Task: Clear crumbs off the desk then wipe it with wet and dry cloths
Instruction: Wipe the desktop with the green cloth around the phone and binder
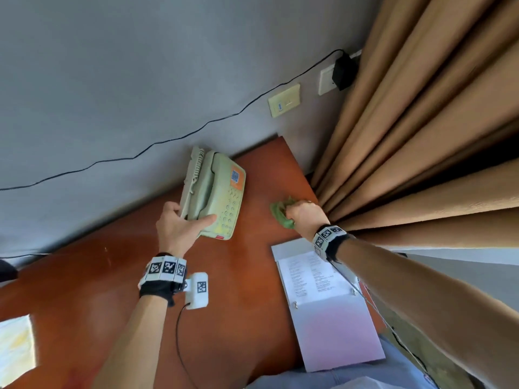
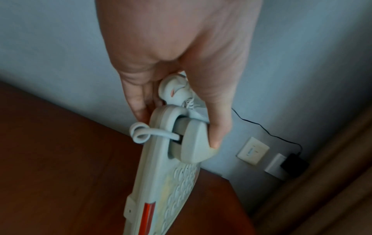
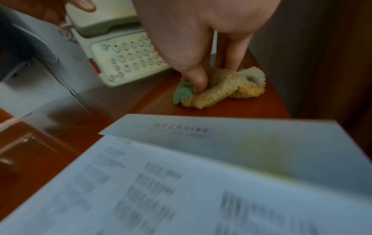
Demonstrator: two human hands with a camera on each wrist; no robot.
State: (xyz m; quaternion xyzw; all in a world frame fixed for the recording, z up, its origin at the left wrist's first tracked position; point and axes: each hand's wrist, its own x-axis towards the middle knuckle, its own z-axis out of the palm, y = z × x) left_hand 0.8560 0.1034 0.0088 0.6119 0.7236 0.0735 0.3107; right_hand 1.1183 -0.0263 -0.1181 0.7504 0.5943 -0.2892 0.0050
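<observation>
Head view: the left hand (image 1: 179, 226) grips a pale green desk telephone (image 1: 216, 192) at its near left edge, thumb lying across the handset and fingers wrapped round the side. The telephone is tilted, its left side raised towards the grey wall (image 1: 112, 80); whether its right edge touches the desk (image 1: 112, 276) cannot be told. The right hand (image 1: 304, 214) is curled over a crumpled green cloth (image 1: 278, 211), which lies on the desk near the far right corner, just beside the tan curtain (image 1: 421, 136). An open binder (image 1: 331, 304) with a printed sheet lies on the desk nearer the person, under the right forearm. A black cable (image 1: 168, 140) runs along the wall to a plug adapter (image 1: 342, 71).

Left wrist view: the hand (image 2: 181, 55) clamps the telephone (image 2: 161, 174) between thumb and fingers, the handset (image 2: 193, 139) held in its cradle. The coiled cord (image 2: 141, 132) loops out beside it. The reddish desk (image 2: 60, 159) lies below.

Right wrist view: the fingertips (image 3: 198, 82) press into and pinch the bunched cloth (image 3: 221, 89), here green and yellowish, resting on the desk (image 3: 231, 108). The telephone keypad (image 3: 128, 55) sits just left of it. The binder page (image 3: 181, 182) fills the foreground, blurred.
</observation>
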